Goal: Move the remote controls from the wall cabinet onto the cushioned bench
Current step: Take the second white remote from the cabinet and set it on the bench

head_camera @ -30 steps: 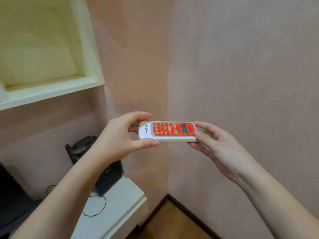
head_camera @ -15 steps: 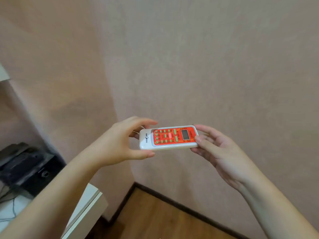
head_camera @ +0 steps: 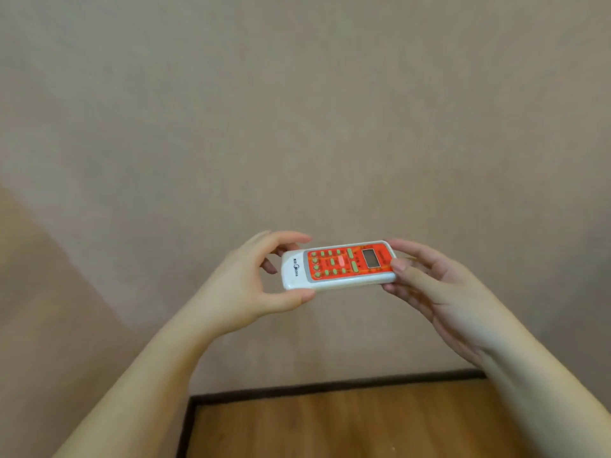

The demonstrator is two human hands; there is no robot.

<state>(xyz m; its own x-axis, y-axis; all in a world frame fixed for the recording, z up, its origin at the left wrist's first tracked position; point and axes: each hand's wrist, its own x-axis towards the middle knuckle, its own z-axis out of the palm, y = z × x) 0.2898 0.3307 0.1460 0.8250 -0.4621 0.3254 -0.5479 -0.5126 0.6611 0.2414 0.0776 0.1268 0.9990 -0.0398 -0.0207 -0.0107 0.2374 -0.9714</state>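
The view has turned away from the cabinet: one second ago its shelf and a white surface with a black device were at the left hand's side, and now only bare wall (head_camera: pixel 297 110) and a strip of wooden floor (head_camera: pixel 347 424) below the hands are visible. The grip did not change. The left hand (head_camera: pixel 244 289) is clamped on the logo end of the remote control (head_camera: pixel 337 264), thumb under, fingers over; the right hand (head_camera: pixel 439 292) pinches the screen end. The remote lies level between both hands, buttons up. I judge it is being carried toward the bench, which is not in view yet.

Count: one remote control, two hands, no cabinet, no bench.
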